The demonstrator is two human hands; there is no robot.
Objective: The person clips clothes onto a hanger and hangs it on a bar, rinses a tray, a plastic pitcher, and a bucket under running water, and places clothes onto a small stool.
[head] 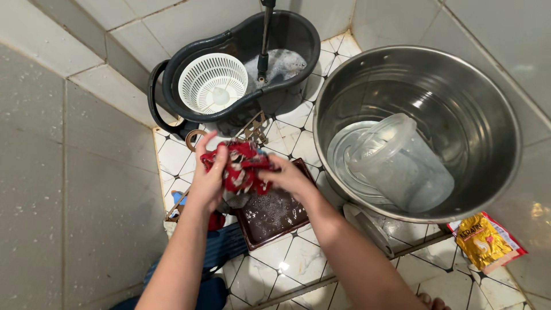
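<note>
Both hands, left hand [208,175] and right hand [291,179], clench a wet red patterned cloth [241,165] above the sudsy brown tray [274,213]; scrubbing seems underway, rinsing undone, steel basin [488,115] right.

white tiled floor [298,270], dark grout lines, wet. on it: dark mop bucket [298,34] at back, big steel basin [488,103] right, brown tray [272,215] centre with suds, yellow sachet [485,241] near right, beside basin.
</note>
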